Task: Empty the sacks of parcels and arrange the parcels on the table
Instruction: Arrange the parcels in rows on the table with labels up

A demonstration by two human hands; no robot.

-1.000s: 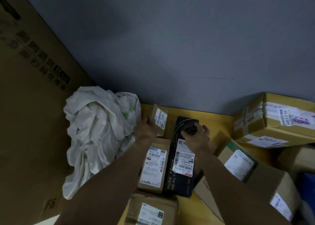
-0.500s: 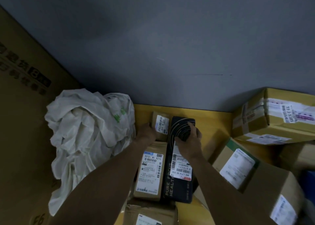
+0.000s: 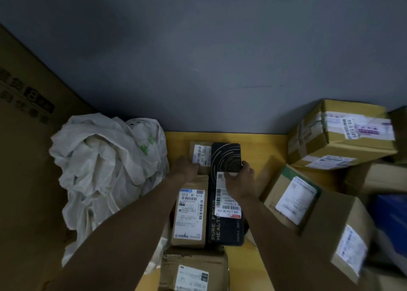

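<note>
On the yellow surface point(image 3: 259, 145), close to the grey wall point(image 3: 198, 59), the person's left hand point(image 3: 186, 169) has its grip closed round the near end of a small brown box point(image 3: 201, 153) at the back of the surface. Just to the right lies a long black box point(image 3: 225, 156) with a swirl pattern and a white label. The right hand point(image 3: 241, 180) has its grip clamped on this box, thumb on the label and fingers over the right edge. A long brown box point(image 3: 190, 215) lies touching the black one's left side, on the near side of the small box. A crumpled white sack point(image 3: 105, 163) slumps at the left, beside a tall cardboard sheet point(image 3: 28, 180). More brown boxes are piled on the right, the highest of them a taped box point(image 3: 339, 134) with labels. Another, a torn box point(image 3: 191, 273), sits nearest the person.
</note>
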